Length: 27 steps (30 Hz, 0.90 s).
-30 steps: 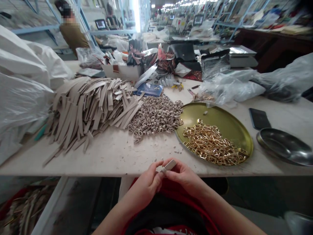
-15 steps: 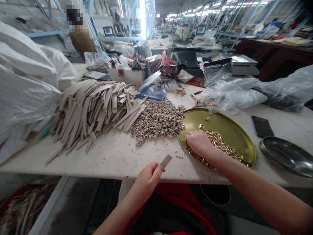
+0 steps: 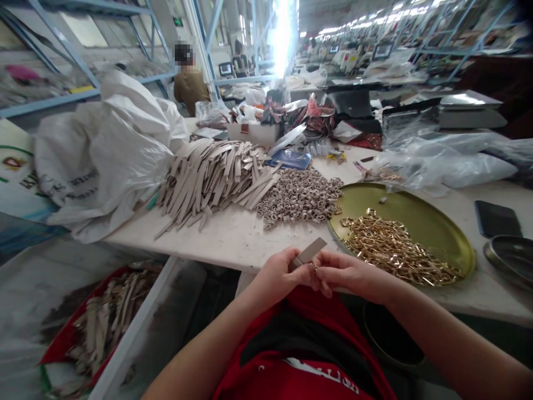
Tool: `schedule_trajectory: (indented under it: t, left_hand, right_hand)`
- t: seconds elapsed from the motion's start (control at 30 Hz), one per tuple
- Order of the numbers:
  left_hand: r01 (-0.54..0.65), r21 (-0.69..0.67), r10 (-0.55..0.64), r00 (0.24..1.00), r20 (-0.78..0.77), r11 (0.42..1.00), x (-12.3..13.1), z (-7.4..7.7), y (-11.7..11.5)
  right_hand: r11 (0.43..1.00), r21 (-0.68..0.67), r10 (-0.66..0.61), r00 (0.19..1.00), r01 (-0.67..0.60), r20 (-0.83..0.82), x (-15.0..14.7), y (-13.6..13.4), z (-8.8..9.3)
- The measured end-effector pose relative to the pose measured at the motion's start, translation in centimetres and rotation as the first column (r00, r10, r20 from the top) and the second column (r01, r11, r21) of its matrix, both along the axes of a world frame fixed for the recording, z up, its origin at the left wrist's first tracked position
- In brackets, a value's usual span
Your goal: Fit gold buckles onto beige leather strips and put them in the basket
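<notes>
Back from the one tray (image 3: 416, 214), the right hand (image 3: 347, 273) pinches one small metal piece (image 3: 315, 270) beside the single strip (image 3: 310, 250) the left hand (image 3: 278, 273) grips, near the front edge of the bench (image 3: 233, 239)

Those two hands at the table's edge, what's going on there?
A person's left hand grips a flat grey strip. The right hand meets it, seemingly pinching a small shiny piece. Beyond them, the table bears a pile of strips, a heap of small loops and a tray of gold-coloured fittings.
</notes>
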<state>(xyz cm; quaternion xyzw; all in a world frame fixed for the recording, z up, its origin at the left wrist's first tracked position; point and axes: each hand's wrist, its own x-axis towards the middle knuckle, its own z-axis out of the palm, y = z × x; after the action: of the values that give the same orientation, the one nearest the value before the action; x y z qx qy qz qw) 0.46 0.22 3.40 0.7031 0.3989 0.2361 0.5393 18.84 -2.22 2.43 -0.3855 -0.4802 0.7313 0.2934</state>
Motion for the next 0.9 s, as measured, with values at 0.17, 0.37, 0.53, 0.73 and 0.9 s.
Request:
schedule_trajectory:
  t: [0.17,0.37,0.53,0.73,0.9]
  left_hand:
    - [0.015,-0.109,-0.015,1.0,0.0,0.994,-0.8,-1.4,-0.8]
    - [-0.073,-0.115,0.057,0.989,-0.137,0.991,-0.8,-2.6,-1.1]
    - [-0.073,-0.066,0.07,0.996,-0.048,0.995,-1.4,-3.6,-1.1]
    - [-0.024,-0.129,0.015,0.998,-0.067,0.991,-2.2,-4.9,-1.5]
    - [-0.123,-0.1,0.114,0.99,-0.087,0.987,-1.8,-4.4,-0.5]
  right_hand:
    - [0.974,-0.221,-0.095,0.976,0.05,-0.197,-1.3,-1.3,-1.7]
    - [0.969,-0.01,-0.248,0.965,0.248,-0.083,-2.9,-2.1,-2.7]
    - [0.842,0.038,-0.538,0.843,0.538,-0.016,-3.0,-1.6,-3.9]
    - [0.722,-0.366,-0.672,0.72,0.587,-0.171,-2.7,-0.6,-4.6]
    - [0.821,-0.111,-0.569,0.819,0.56,-0.072,-2.8,-0.6,-5.0]
